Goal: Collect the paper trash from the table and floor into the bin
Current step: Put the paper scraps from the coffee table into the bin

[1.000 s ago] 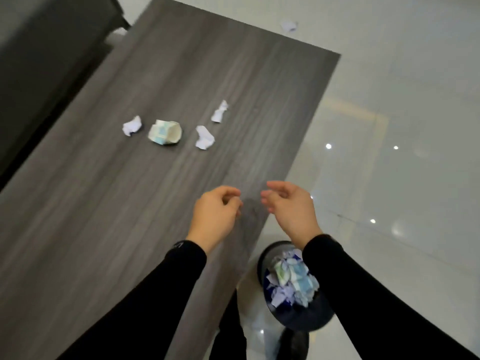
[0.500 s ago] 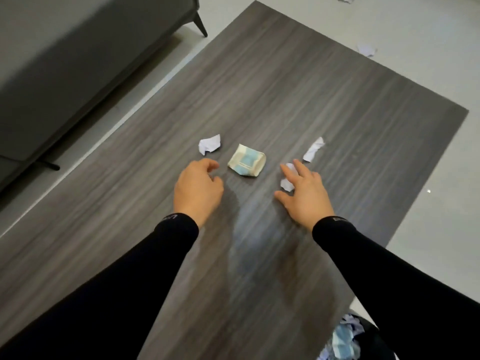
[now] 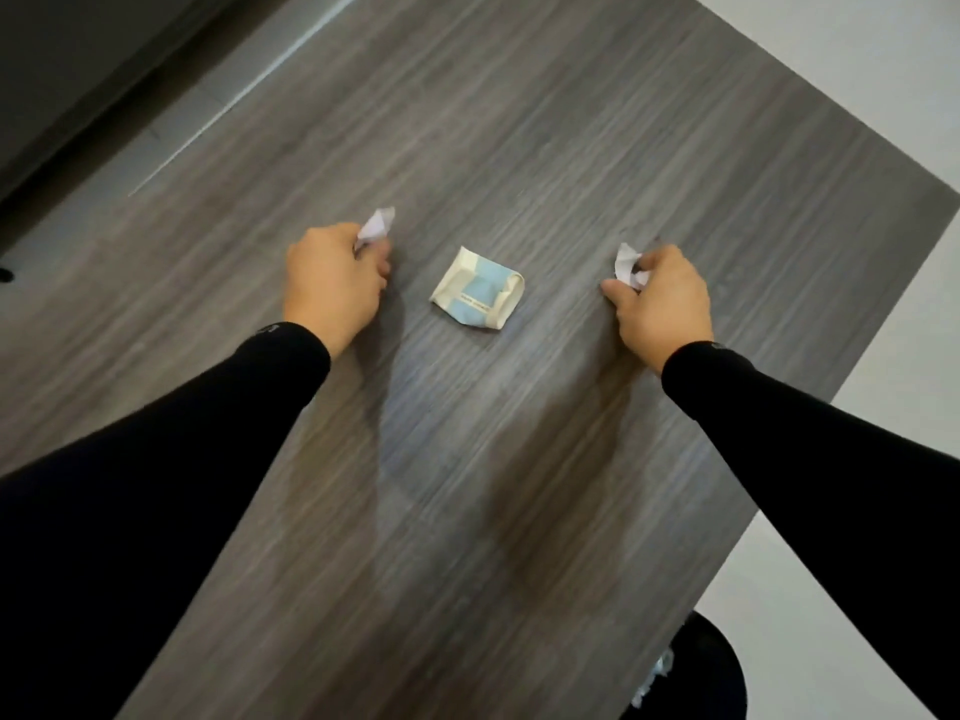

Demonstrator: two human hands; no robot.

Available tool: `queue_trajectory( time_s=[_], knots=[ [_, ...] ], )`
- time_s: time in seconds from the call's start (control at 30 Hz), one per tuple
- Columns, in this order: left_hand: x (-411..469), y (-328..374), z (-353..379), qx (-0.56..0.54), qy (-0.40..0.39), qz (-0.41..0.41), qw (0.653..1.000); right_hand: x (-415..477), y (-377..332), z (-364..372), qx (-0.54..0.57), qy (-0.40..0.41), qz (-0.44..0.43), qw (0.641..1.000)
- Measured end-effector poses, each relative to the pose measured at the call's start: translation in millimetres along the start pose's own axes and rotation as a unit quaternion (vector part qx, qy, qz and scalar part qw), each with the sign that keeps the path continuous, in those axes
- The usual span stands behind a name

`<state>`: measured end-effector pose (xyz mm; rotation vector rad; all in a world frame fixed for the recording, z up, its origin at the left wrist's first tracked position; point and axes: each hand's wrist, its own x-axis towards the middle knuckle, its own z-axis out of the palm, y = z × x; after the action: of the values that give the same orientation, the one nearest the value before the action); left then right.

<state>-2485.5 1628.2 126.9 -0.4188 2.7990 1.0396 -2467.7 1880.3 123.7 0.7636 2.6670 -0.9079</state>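
Note:
On the dark wood-grain table (image 3: 519, 485) my left hand (image 3: 332, 283) is closed around a small white crumpled paper (image 3: 376, 227) that sticks out past my fingertips. My right hand (image 3: 660, 298) is closed on white paper scraps (image 3: 626, 265), pinched between thumb and fingers. Between the two hands lies a crumpled cream and blue paper wrapper (image 3: 478, 294), untouched on the tabletop. The black round bin (image 3: 711, 672) stands on the floor at the lower right, partly cut off, with a bit of white paper showing inside.
A dark grey sofa (image 3: 78, 70) runs along the upper left beyond the table's far edge. Pale glossy floor (image 3: 883, 96) lies to the right of the table. My black sleeves cover the lower corners.
Both hands went from over the bin to the papers on the table. My left hand closed on the left white scrap, my right on the white scraps at the right.

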Motion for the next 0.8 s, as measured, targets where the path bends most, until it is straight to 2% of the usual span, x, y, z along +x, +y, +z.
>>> queue_trajectory(
  time_s=[0.07, 0.13, 0.2, 0.23, 0.3, 0.33, 0.4, 0.53, 0.63, 0.7, 0.77, 0.8],
  knots=[
    [-12.6, 22.3, -0.1, -0.048, 0.030, 0.049, 0.997, -1.9, -1.1, -1.6, 0.002, 0.005, -0.013, 1.000],
    [-28.8, 39.6, 12.1, -0.034, -0.039, 0.167, 0.985, -2.7, -5.4, -2.1, 0.002, -0.016, -0.006, 1.000],
    [-45.0, 43.7, 31.0, 0.071, -0.178, 0.264, 0.945, -8.7, -13.5, 1.7, 0.033, -0.050, -0.002, 0.998],
    [-51.7, 38.2, 39.3, 0.137, -0.217, 0.289, 0.922, -13.8, -17.7, 6.4, 0.082, -0.074, 0.003, 0.994],
    [-61.4, 22.9, 51.6, 0.228, -0.185, 0.355, 0.888, -30.2, -23.8, 14.5, 0.199, -0.113, 0.014, 0.973],
    [-64.8, 20.5, 51.3, 0.233, -0.166, 0.363, 0.887, -41.0, -23.8, 17.7, 0.257, -0.129, 0.019, 0.957],
    [-71.4, 26.2, 42.7, 0.195, -0.159, 0.332, 0.909, -63.3, -17.2, 20.6, 0.317, -0.132, 0.034, 0.939],
    [-101.3, 52.2, 34.0, 0.076, -0.129, 0.230, 0.962, -96.0, 22.5, 8.3, 0.363, -0.063, 0.039, 0.929],
    [-159.2, 78.5, 40.4, -0.021, -0.155, 0.256, 0.954, -125.4, 64.1, -9.0, 0.349, 0.044, 0.050, 0.935],
    [-207.4, 98.3, 52.7, -0.058, -0.196, 0.282, 0.938, -150.0, 96.0, -25.3, 0.362, 0.091, 0.105, 0.922],
    [-254.3, 117.8, 68.0, -0.080, -0.248, 0.267, 0.928, -177.6, 130.2, -44.7, 0.384, 0.091, 0.176, 0.902],
    [-275.8, 123.0, 78.4, -0.082, -0.281, 0.234, 0.927, -193.1, 149.4, -54.2, 0.381, 0.075, 0.209, 0.897]
  ],
)
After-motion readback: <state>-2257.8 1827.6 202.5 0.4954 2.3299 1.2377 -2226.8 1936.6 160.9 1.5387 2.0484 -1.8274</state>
